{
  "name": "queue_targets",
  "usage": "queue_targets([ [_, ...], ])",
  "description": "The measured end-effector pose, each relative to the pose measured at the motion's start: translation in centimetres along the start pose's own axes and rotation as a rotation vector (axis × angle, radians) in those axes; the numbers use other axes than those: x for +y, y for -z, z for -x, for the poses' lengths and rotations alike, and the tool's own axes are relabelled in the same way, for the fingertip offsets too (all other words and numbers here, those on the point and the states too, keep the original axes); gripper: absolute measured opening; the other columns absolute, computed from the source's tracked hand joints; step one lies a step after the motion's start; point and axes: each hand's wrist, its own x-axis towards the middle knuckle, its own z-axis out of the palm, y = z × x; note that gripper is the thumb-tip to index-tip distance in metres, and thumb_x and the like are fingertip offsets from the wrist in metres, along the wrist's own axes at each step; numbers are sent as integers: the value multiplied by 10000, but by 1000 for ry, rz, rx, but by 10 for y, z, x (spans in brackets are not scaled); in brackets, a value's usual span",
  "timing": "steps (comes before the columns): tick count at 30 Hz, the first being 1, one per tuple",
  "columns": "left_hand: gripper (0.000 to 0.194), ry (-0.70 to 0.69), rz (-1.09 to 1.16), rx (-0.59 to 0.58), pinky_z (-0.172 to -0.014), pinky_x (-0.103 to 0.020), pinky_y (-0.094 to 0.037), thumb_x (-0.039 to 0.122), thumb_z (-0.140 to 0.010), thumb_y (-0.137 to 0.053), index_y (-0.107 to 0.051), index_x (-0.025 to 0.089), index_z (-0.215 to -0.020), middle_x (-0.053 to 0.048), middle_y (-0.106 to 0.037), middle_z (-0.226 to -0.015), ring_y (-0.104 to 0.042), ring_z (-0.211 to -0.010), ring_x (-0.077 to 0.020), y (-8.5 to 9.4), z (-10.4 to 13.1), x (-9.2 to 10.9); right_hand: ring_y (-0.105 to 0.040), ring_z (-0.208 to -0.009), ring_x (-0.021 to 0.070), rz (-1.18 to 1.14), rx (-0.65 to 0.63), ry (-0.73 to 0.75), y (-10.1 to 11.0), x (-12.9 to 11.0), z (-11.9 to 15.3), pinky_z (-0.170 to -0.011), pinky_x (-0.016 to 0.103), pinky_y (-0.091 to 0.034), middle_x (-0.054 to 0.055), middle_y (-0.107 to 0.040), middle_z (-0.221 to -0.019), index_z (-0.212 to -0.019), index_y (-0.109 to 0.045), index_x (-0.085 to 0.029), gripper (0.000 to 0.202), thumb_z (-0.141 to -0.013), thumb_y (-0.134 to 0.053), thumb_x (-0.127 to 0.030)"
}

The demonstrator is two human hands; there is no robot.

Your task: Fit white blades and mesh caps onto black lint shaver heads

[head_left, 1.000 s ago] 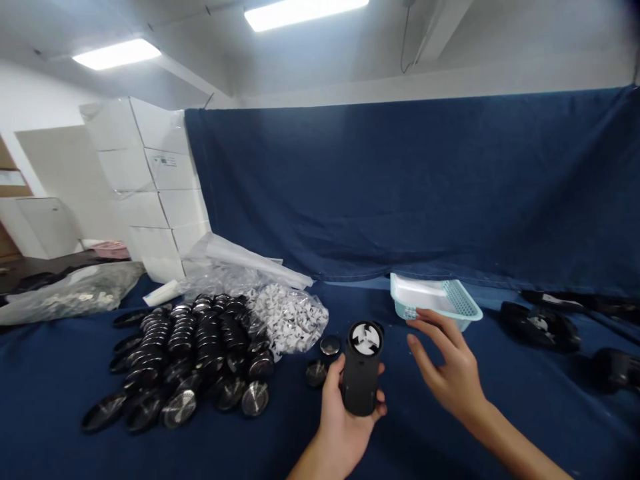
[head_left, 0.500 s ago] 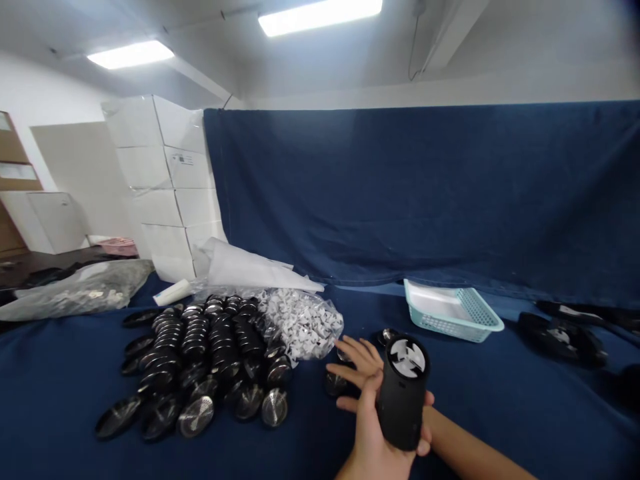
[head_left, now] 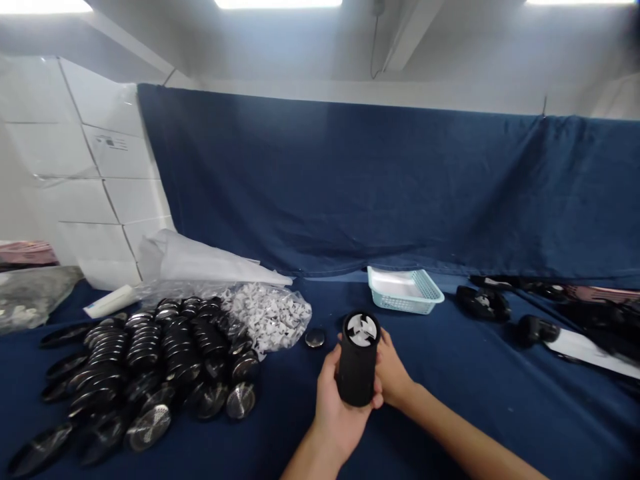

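Observation:
My left hand [head_left: 336, 419] is wrapped around a black cylinder [head_left: 356, 377], its thumb on the left side and fingertips showing at the right. The cylinder stands nearly upright, its top facing me with a white three-armed insert [head_left: 362, 329] inside the rim. My right hand [head_left: 393, 373] is close against the cylinder's right side. Its fingers are mostly hidden behind the cylinder, so I cannot see whether they hold anything. Just left of the cylinder's top, a small dark round piece with a shiny face [head_left: 315, 338] lies on the blue cloth [head_left: 465, 407].
Rows of black-rimmed metal discs [head_left: 145, 347] cover the left side. Behind them lies a clear bag of small white parts [head_left: 273, 317]. A light-green basket [head_left: 406, 304] stands farther back. Black items [head_left: 483, 303] are at right; white boxes [head_left: 85, 200] stack at far left.
The view has swung right. My right hand, its fingers spread behind and left of the cylinder before, has drawn back to the cylinder's right side. My left hand still holds the cylinder.

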Motion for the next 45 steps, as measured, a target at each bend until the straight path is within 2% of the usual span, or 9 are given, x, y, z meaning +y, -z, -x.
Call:
queue_targets([
  [5, 430, -18, -41, -1, -495, -294, -412, 454, -914, -490, -649, 85, -1067, -154, -675, -1077, -612, -615, -191, 2, -2, -1, -562, -1033, 274, -6, 118, -172, 32, 32, 15, -908, 501, -438, 110, -588, -1104, -1211, -604, -227, 347, -909, -495, -356],
  [12, 425, -11, -106, -6, -531, -321, -482, 414, -923, -505, -633, 78, -1149, -181, -627, -1204, -660, -754, -242, 3, -3, -7, -587, -966, 249, -248, 310, -378, 24, 50, 48, -841, 431, -505, 95, -590, -1057, -1101, -585, -190, 366, -847, -587, -452],
  [17, 416, 2, -118, 6, -594, -359, -513, 398, -921, -520, -628, 81, -1167, -179, -599, -1248, -664, -855, -288, 1, -1, -13, -617, -829, 191, -454, 438, -521, 20, 49, 48, -781, 371, -539, 53, -591, -993, -1018, -509, -199, 423, -755, -701, -469],
  [22, 396, 30, -139, 38, -632, -378, -515, 387, -924, -519, -634, 90, -1159, -164, -611, -1223, -658, -902, -314, 3, -2, -18, -646, -969, 212, -623, 542, -564, 24, 39, 50, -843, 379, -549, 60, -560, -1115, -1024, -440, -235, 463, -738, -725, -462],
  [27, 411, 31, -186, 69, -585, -343, -495, 409, -922, -517, -636, 89, -1151, -163, -607, -1214, -653, -847, -288, 4, -4, -23, -652, -981, 233, -757, 644, -680, 35, 42, 46, -874, 414, -540, 51, -586, -1066, -1066, -489, -234, 413, -788, -677, -474],
  [31, 427, 41, -213, 70, -547, -305, -475, 424, -919, -518, -636, 83, -1148, -159, -631, -1157, -645, -762, -243, 5, -4, -28, -642, -994, 233, -809, 652, -700, 40, 48, 42, -859, 432, -555, 61, -614, -1056, -1078, -511, -225, 368, -851, -576, -507],
  [35, 434, 73, -208, 82, -519, -290, -460, 441, -912, -519, -643, 80, -1120, -150, -651, -1102, -644, -710, -225, 4, -4, -33, -630, -986, 222, -807, 690, -705, 40, 50, 39, -858, 424, -552, 48, -611, -1033, -1013, -526, -214, 349, -822, -617, -491],
  [41, 437, 122, -189, 81, -496, -283, -434, 450, -915, -501, -656, 70, -1067, -138, -666, -1026, -641, -675, -220, 4, -3, -40, -597, -940, 182, -706, 733, -637, 47, 44, 40, -881, 367, -484, 20, -589, -994, -798, -445, -213, 340, -768, -689, -447],
  [45, 430, 118, -198, 96, -493, -282, -435, 448, -911, -505, -650, 77, -1074, -131, -671, -999, -639, -655, -214, 4, -3, -41, -552, -917, 184, -595, 732, -601, 49, 39, 42, -869, 359, -431, 44, -580, -995, -784, -488, -200, 283, -823, -623, -445],
])
